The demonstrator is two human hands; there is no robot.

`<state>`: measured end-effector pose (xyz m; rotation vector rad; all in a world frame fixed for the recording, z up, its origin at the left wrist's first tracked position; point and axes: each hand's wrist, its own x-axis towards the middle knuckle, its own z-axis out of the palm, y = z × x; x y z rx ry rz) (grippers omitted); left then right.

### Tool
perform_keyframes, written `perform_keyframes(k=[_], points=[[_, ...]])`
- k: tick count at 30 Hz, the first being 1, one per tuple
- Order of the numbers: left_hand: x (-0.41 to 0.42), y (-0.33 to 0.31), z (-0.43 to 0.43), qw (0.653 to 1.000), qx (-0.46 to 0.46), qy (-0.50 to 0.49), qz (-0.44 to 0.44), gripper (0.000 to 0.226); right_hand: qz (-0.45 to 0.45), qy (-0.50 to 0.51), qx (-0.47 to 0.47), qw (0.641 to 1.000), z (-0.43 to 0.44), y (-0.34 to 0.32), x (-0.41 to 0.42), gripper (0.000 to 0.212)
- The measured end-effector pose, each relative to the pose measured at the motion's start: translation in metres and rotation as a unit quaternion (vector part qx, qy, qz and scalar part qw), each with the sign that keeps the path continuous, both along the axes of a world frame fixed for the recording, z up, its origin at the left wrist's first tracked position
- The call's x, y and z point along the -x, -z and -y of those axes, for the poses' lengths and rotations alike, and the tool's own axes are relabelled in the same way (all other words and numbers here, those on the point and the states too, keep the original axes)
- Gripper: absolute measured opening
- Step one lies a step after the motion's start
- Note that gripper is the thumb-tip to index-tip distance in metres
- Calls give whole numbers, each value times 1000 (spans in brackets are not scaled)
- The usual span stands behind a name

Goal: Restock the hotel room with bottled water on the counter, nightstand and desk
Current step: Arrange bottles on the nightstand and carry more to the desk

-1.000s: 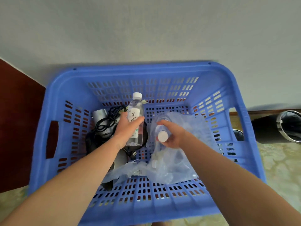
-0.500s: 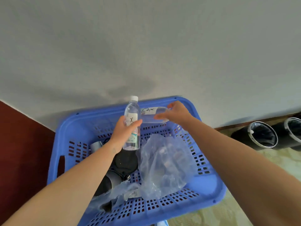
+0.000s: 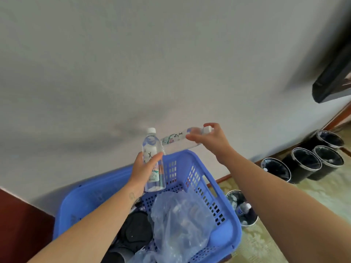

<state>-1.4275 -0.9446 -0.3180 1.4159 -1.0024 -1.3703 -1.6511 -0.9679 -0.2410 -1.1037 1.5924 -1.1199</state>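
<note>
My left hand [image 3: 142, 171] grips a clear water bottle [image 3: 153, 162] upright by its body, white cap on top, above the blue plastic basket [image 3: 214, 188]. My right hand [image 3: 210, 140] holds a second labelled water bottle [image 3: 175, 138] lying sideways, gripped near its white cap, higher and to the right. The base of the sideways bottle almost meets the neck of the upright one. Inside the basket lies a crumpled clear plastic bag [image 3: 180, 219] with more bottles faintly visible in it.
Black items [image 3: 134, 230] sit in the basket beside the bag. Several black lined waste bins [image 3: 302, 164] stand along the wall at right, one [image 3: 243, 211] next to the basket holds a bottle. A dark TV corner [image 3: 334, 80] juts out upper right. A dark red panel [image 3: 19, 224] is at left.
Both hands have lifted their bottles up out of the basket. The right hand's bottle came out of the plastic bag and turned sideways. The view has tilted up and swung right.
</note>
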Motion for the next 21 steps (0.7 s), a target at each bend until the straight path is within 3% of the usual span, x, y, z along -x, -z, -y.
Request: perform_keyframes(k=[4,12,17,21], points=[[17,-34,3,999,34,32,3,32,43,42,34,998,-17,-33,18,73],[65,-91,-3,991,71,105,-35,34,152,101,105,978,-64,-79,57,33],[103,-118,-18,982,73,163,-67,38,193,145,149,959,-95,-101,81,25],[132,-141,-31,965,77,229,-104,55,180,177,170,953,-115,-125,95,28]])
